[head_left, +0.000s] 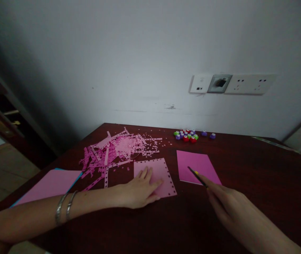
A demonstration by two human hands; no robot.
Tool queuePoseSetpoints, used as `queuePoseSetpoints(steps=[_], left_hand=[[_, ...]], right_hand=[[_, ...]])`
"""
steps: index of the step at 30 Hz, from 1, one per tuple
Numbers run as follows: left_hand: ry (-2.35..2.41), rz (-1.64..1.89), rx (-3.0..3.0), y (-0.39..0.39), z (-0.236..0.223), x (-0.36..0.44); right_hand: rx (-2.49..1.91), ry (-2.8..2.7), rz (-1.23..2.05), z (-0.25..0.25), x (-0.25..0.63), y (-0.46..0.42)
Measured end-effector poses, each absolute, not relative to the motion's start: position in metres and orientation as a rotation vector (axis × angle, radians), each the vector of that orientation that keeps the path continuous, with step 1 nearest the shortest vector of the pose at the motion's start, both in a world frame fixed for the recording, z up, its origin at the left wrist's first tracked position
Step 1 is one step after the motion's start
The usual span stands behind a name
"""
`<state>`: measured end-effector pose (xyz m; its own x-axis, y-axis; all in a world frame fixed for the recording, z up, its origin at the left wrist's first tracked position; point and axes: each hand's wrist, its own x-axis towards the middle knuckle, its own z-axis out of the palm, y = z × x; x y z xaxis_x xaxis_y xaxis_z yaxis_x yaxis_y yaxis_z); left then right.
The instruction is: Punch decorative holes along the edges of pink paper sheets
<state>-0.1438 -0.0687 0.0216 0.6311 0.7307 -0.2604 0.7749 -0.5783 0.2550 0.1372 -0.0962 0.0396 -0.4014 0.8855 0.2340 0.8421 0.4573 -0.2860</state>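
My left hand point(142, 187) lies flat with fingers spread on a pale pink paper sheet point(163, 176), which has rows of punched holes along its top and right edges. In my right hand point(227, 201) is a slim dark tool with small yellow parts point(195, 173); its exact kind is hard to make out. The tool's dark end is above a brighter pink sheet stack point(198, 160), to the right of the punched sheet. Whether the tool touches that paper I cannot tell.
A heap of pink paper strips and scraps point(116, 148) lies behind my left hand. Pale pink and blue sheets point(52, 183) are at the left. Several colourful hole punches point(186, 135) stand near the wall on the dark table point(258, 169). Sockets point(248, 84) are on the wall.
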Motion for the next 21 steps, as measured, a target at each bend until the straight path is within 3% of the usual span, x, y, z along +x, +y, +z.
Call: queuePoseSetpoints(steps=[5,11,15,21], left_hand=[[0.809,0.019,2.466,-0.049,0.027,-0.156],[1.229,0.426,2.427,-0.039,0.009,-0.153],[1.345,0.146,2.562,-0.047,-0.003,-0.153],[1.031,-0.078,2.703,-0.03,-0.003,-0.157]], right_hand=[[-1.467,-2.382,0.241,0.039,0.133,-0.088],[-1.487,-2.373,0.291,0.041,0.124,-0.086],[-1.479,-2.342,0.335,0.042,0.118,-0.086],[-1.461,-2.364,0.4,0.041,0.103,-0.075]])
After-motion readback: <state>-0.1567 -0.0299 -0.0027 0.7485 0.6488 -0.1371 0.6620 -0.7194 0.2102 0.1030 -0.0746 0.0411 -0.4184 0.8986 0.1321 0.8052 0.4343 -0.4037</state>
